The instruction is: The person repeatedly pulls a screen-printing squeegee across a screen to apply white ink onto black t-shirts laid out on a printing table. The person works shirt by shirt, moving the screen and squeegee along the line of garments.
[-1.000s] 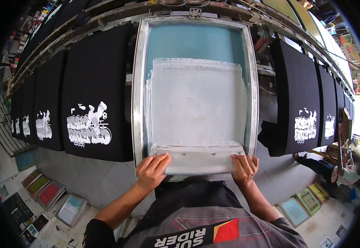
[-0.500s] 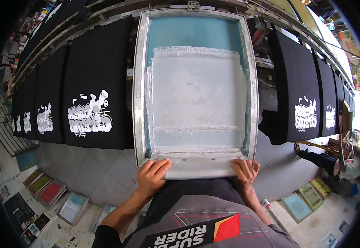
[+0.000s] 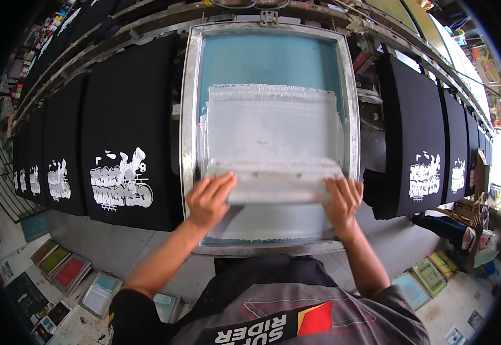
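Both my hands hold a wide squeegee (image 3: 279,183) over the lower half of a metal-framed printing screen (image 3: 352,121). At the squeegee's left end, the fingers of my left hand (image 3: 209,197) are wrapped over it. My right hand (image 3: 342,201) grips its right end in the same way. Thin white ink (image 3: 270,118) covers much of the blue-green mesh (image 3: 268,54), with a ridged edge towards the far side. The squeegee is slightly blurred and hides the mesh beneath it; whatever lies under the screen is mostly hidden.
Black shirts with white prints lie on boards to the left (image 3: 129,115) and right (image 3: 414,126). A hinge clamp (image 3: 269,18) sits at the screen's far edge. Small coloured screens (image 3: 71,270) rest on the floor at left, and more (image 3: 429,276) at right. A person (image 3: 449,227) is at the far right.
Both hands have pushed the squeegee away from me, from the screen's near edge to its lower middle. My view has shifted, so the screen and shirts appear lower.
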A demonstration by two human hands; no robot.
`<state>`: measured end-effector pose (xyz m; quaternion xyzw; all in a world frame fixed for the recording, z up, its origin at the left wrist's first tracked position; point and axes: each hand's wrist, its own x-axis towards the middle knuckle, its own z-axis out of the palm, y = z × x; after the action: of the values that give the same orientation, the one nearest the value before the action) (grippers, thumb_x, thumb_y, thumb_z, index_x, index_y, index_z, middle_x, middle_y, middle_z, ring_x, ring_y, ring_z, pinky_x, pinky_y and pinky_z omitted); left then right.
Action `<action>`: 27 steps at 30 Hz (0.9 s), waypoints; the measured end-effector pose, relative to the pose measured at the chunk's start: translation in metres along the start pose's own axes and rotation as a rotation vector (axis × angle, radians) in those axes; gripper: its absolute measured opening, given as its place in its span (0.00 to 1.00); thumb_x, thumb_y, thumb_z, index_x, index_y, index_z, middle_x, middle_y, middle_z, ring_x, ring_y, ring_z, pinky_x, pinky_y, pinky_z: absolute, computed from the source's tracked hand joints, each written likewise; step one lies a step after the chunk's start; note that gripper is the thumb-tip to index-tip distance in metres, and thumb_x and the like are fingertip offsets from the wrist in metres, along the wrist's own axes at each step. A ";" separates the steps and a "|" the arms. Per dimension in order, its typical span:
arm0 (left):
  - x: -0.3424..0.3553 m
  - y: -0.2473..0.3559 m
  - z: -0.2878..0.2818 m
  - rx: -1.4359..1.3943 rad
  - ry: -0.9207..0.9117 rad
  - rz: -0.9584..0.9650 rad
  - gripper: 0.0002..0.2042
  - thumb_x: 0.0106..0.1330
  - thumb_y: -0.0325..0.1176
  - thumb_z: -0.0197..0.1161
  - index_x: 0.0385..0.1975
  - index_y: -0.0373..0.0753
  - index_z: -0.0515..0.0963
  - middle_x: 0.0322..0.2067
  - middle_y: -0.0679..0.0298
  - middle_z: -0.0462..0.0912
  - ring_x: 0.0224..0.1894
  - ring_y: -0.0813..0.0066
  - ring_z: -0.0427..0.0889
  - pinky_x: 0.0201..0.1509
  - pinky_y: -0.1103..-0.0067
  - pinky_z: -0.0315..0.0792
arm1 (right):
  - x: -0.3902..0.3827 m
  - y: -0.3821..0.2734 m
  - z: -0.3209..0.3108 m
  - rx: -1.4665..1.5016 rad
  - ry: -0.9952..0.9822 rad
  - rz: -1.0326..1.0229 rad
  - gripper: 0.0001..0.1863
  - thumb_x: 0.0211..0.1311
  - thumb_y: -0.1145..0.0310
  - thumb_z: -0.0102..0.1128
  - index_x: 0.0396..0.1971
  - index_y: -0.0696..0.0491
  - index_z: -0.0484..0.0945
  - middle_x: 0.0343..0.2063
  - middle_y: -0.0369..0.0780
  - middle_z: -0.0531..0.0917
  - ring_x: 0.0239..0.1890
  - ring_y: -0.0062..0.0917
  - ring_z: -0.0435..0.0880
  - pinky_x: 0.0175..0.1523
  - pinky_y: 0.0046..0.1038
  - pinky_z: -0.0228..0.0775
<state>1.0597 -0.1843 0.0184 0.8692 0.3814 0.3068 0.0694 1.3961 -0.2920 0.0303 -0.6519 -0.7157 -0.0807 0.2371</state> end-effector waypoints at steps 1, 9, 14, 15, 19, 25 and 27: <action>0.014 -0.009 0.004 0.003 -0.014 -0.014 0.24 0.41 0.17 0.64 0.42 0.42 0.90 0.45 0.69 0.93 0.35 0.66 0.85 0.36 0.75 0.81 | 0.017 0.010 0.010 -0.004 0.032 -0.026 0.17 0.39 0.78 0.66 0.34 0.53 0.86 0.31 0.36 0.83 0.34 0.32 0.83 0.45 0.34 0.69; 0.166 -0.057 -0.014 0.072 -0.541 -0.146 0.22 0.49 0.51 0.84 0.27 0.39 0.84 0.27 0.51 0.86 0.33 0.45 0.87 0.39 0.56 0.80 | 0.145 0.076 0.010 -0.014 -0.282 -0.038 0.17 0.46 0.62 0.81 0.36 0.51 0.88 0.35 0.41 0.87 0.43 0.39 0.86 0.55 0.42 0.70; 0.092 -0.006 -0.070 0.015 -0.433 -0.179 0.18 0.52 0.50 0.83 0.28 0.42 0.87 0.28 0.55 0.86 0.35 0.50 0.87 0.40 0.58 0.80 | 0.087 0.018 -0.059 0.018 -0.337 -0.009 0.18 0.46 0.64 0.81 0.39 0.49 0.89 0.37 0.39 0.87 0.45 0.38 0.86 0.62 0.42 0.68; 0.059 0.006 -0.071 0.024 -0.393 -0.187 0.13 0.52 0.43 0.82 0.29 0.44 0.87 0.31 0.59 0.87 0.36 0.52 0.86 0.40 0.60 0.80 | 0.054 0.004 -0.064 0.013 -0.327 -0.017 0.17 0.45 0.67 0.79 0.39 0.48 0.89 0.37 0.38 0.87 0.45 0.37 0.86 0.62 0.43 0.68; -0.071 0.045 -0.070 -0.048 -0.208 0.011 0.23 0.45 0.22 0.71 0.45 0.47 0.89 0.47 0.73 0.90 0.47 0.69 0.83 0.54 0.67 0.74 | -0.073 -0.042 -0.069 0.065 -0.110 -0.084 0.21 0.36 0.76 0.72 0.38 0.50 0.89 0.36 0.35 0.85 0.42 0.32 0.83 0.59 0.42 0.70; -0.134 0.071 -0.066 -0.056 -0.185 0.085 0.24 0.51 0.29 0.73 0.52 0.47 0.88 0.49 0.72 0.89 0.50 0.66 0.82 0.58 0.66 0.72 | -0.142 -0.066 -0.065 0.086 -0.067 -0.061 0.29 0.33 0.75 0.66 0.45 0.50 0.86 0.43 0.35 0.85 0.47 0.34 0.82 0.61 0.43 0.71; -0.135 0.077 -0.067 -0.134 -0.169 0.053 0.21 0.60 0.36 0.74 0.55 0.44 0.86 0.51 0.69 0.87 0.51 0.65 0.81 0.59 0.64 0.72 | -0.154 -0.060 -0.061 0.132 -0.115 -0.095 0.35 0.33 0.73 0.65 0.52 0.51 0.83 0.49 0.39 0.84 0.51 0.39 0.81 0.62 0.46 0.70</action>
<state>0.9980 -0.3409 0.0349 0.8953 0.3295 0.2590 0.1512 1.3580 -0.4643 0.0269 -0.6036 -0.7621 -0.0068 0.2341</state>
